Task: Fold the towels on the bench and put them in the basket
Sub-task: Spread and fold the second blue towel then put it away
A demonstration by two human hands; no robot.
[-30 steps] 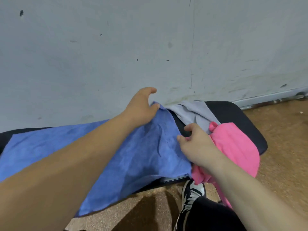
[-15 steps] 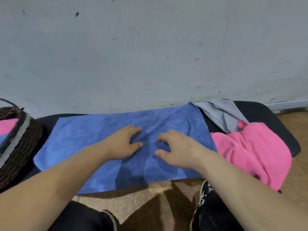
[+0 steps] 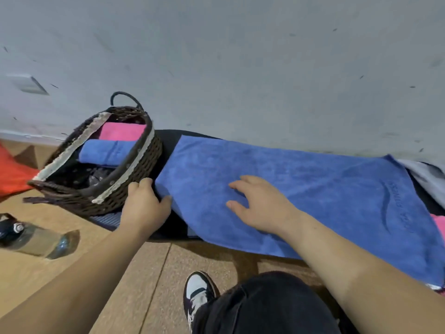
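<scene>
1. The bench (image 3: 172, 146) stands before the wall (image 3: 240, 68).
2. The towel (image 3: 313, 189) lies spread on the bench.
3. The basket (image 3: 142, 150) sits on the bench, just left of the towel.
4. Two folded towels (image 3: 106, 151) lie in the basket, one behind the other.
5. A bottle (image 3: 36, 239) lies on the floor (image 3: 144, 273), left of the bench.

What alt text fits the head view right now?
A person's left hand grips the left end of a blue towel spread flat on a dark bench, while the right hand rests open on its middle. Beside it, a wicker basket holds a folded pink towel and a folded blue towel.
</scene>
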